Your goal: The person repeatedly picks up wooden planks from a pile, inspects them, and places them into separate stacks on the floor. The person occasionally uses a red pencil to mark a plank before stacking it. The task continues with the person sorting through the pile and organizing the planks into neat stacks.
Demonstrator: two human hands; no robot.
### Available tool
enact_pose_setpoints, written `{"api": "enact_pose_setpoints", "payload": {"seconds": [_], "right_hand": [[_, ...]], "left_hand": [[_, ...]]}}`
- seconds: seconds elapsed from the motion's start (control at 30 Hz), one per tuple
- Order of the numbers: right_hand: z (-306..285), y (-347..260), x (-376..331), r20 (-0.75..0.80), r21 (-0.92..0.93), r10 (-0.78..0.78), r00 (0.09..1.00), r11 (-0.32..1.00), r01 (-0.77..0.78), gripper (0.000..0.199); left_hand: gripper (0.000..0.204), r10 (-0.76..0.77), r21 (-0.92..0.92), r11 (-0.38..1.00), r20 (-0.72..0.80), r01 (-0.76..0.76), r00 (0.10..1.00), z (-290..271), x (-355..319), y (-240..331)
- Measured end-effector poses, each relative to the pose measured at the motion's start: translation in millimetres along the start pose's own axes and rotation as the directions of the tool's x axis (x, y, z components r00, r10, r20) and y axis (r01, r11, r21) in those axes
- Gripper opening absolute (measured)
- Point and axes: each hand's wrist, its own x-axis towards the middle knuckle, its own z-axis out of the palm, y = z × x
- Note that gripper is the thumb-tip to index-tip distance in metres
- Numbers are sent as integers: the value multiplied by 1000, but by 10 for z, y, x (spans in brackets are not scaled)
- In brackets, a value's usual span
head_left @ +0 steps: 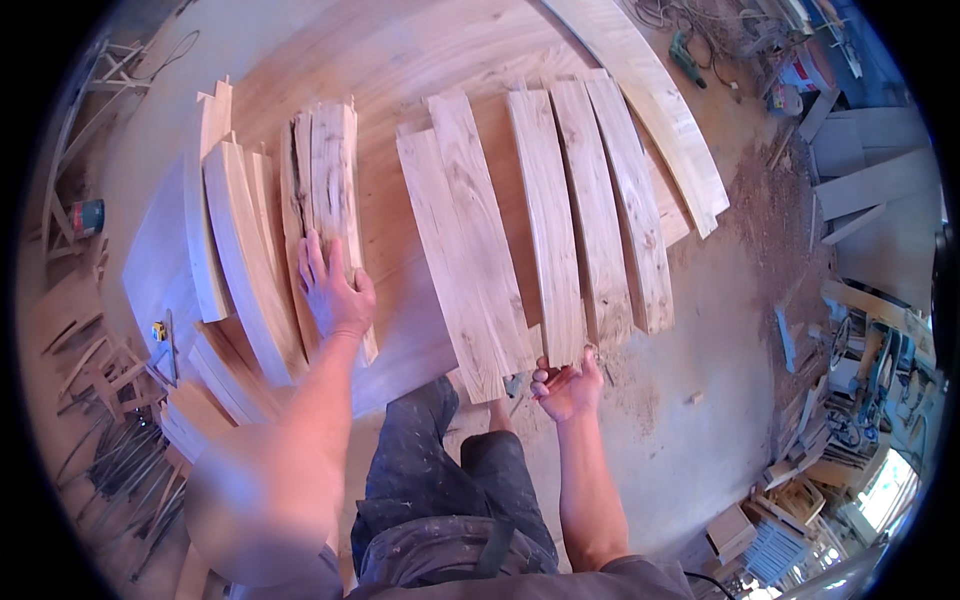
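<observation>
Several wooden boards lie side by side on a large wooden worktable. My left hand rests with fingers spread on a rough board that has a dark crack along its left side. My right hand is closed around the near end of a pale board, where it juts past the table's front edge. Left of that board lies a wide pale board, and to its right are two narrower boards, a middle one and an outer one.
More boards are stacked at the left. A yellow tape measure lies by the table's left corner. Long panels stretch along the far right. A green power drill, offcuts and sawdust cover the floor at right; thin rods lie lower left.
</observation>
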Motion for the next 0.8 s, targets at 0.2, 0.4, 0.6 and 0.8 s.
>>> {"api": "enact_pose_setpoints", "payload": {"seconds": [0.2, 0.4, 0.6, 0.8], "right_hand": [[29, 60, 13, 1, 41, -35, 999, 999, 35, 68], [126, 168, -80, -29, -21, -159, 987, 987, 159, 63], [121, 245, -195, -2, -124, -356, 934, 927, 353, 57], [100, 271, -380, 81, -655, -719, 690, 484, 580, 81]], "left_hand": [[62, -7, -1, 1000, -7, 7, 1000, -39, 5, -19], [62, -8, -9, 1000, -2, 8, 1000, -33, -17, -35], [62, -2, -10, 1000, -10, 1, 1000, -43, -1, -11], [59, -18, 3, 1000, -10, 18, 1000, -46, -20, 7]]}}
